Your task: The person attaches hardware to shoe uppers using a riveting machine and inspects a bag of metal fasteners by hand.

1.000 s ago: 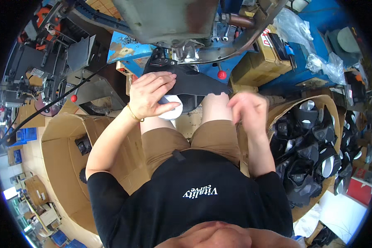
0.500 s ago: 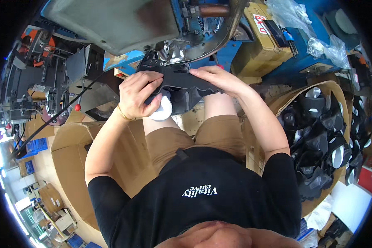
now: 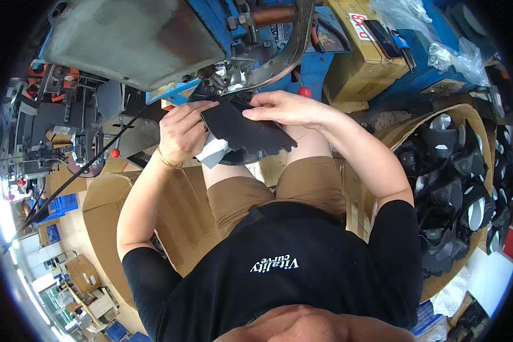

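A black shoe upper [image 3: 248, 134] with a scalloped lower edge lies under the working head [image 3: 229, 77] of a machine. A white piece [image 3: 213, 151] sticks out from it at its left. My left hand [image 3: 182, 132] pinches the upper's left side, fingertips near the machine's metal foot. On the right, my right hand [image 3: 282, 108] holds the upper's top edge between thumb and fingers. The spot where the upper meets the machine is partly hidden.
An open cardboard box [image 3: 105, 228] stands at my left. Several black uppers [image 3: 439, 194] fill another box at my right. A yellowish carton [image 3: 356, 71] with a phone [image 3: 382, 39] on it stands beside the machine. A red knob [image 3: 305, 92] sits near my right hand.
The upper has turned, and its broad black face now shows between my hands. My right hand has shifted slightly left and down along it. The whole view has moved a little.
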